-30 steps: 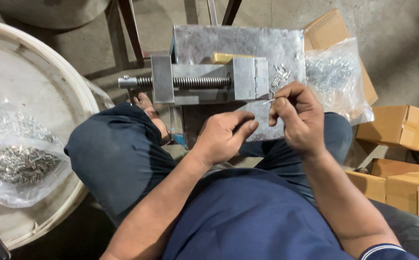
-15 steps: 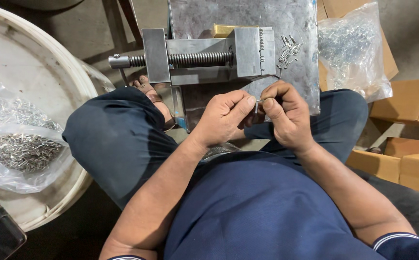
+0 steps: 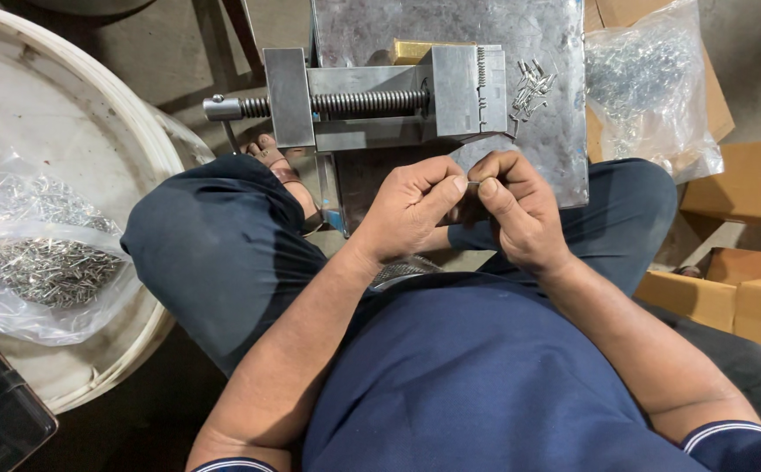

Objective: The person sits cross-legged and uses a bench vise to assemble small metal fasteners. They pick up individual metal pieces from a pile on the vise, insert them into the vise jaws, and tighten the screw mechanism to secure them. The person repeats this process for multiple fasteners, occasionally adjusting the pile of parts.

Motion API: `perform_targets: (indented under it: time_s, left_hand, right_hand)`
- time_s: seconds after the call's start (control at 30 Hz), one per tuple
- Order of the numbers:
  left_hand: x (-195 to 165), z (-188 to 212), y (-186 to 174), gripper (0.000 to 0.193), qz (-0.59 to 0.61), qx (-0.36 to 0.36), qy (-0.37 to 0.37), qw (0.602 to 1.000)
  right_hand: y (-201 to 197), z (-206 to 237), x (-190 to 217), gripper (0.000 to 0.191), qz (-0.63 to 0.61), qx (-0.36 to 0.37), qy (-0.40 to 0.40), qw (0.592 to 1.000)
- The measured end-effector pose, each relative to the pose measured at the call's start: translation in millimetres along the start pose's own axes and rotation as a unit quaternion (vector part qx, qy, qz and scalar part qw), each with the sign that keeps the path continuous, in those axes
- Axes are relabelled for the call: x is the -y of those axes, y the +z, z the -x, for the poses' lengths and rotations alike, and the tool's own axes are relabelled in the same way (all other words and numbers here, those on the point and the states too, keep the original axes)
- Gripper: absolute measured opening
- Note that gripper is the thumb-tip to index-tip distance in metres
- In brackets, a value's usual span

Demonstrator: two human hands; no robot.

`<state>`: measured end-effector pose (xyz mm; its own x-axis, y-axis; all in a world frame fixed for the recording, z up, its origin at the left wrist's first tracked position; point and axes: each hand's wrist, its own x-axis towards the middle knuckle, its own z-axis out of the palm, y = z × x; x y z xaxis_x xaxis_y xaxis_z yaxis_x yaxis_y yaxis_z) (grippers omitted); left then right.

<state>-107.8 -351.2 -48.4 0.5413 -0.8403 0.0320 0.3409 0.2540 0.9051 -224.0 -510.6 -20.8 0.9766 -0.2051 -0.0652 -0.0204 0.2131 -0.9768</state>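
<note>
At the far left a clear bag (image 3: 35, 253) of small metal pins is seen lying in a white tub (image 3: 127, 114). A dark flat object (image 3: 0, 415) is partly seen at the lower left corner. Further right, a steel vise (image 3: 380, 100) is mounted on a metal plate (image 3: 450, 31), its screw running left to a handle end. The left hand (image 3: 411, 210) is held over the lap, just below the vise, with thumb and forefinger pinched on a small metal piece (image 3: 473, 183). The same piece is gripped from the other side by the fingertips of the right hand (image 3: 516, 214), so that both hands are pressed close together, touching. A loose heap of pins (image 3: 531, 86) is seen on the plate just right of the vise. Beyond it a second clear bag (image 3: 647, 83) of pins is seen, and cardboard boxes (image 3: 747, 236) are stacked at the right edge.
</note>
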Motion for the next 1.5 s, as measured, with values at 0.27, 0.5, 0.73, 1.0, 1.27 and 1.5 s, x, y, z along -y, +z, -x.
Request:
perform_targets:
  time_s: [0.27, 0.5, 0.73, 1.0, 1.27, 1.5]
  left_hand:
    - [0.9, -2.6, 1.0, 0.02, -0.05, -0.021, -0.018, 0.998]
    - [-0.8, -2.8, 0.6, 0.022, -0.098, -0.031, -0.001, 0.995]
    - [-3.4, -0.1, 1.8, 0.028, 0.101, -0.037, -0.059, 0.992]
    - [-0.6, -5.3, 4.2, 0.018, -0.025, -0.053, -0.052, 0.997]
    - [4.2, -5.0, 6.0, 0.016, 0.002, -0.045, -0.022, 0.999]
    - [2.3, -4.9, 5.7, 0.018, -0.02, -0.043, -0.017, 0.999]
  right_hand:
    - [-6.6, 3.9, -8.0, 0.011, 0.043, -0.013, -0.001, 0.999]
    - [-6.4, 4.6, -8.7, 0.012, 0.029, -0.046, 0.033, 0.998]
    - [3.1, -4.2, 18.4, 0.013, 0.143, -0.063, -0.039, 0.987]
    - [7.6, -45.5, 95.3, 0.009, 0.571, -0.053, -0.149, 0.806]
    - [22.6, -63.4, 109.9, 0.012, 0.619, -0.02, -0.094, 0.779]
    - [21.7, -64.8, 113.2, 0.013, 0.623, -0.011, -0.086, 0.777]
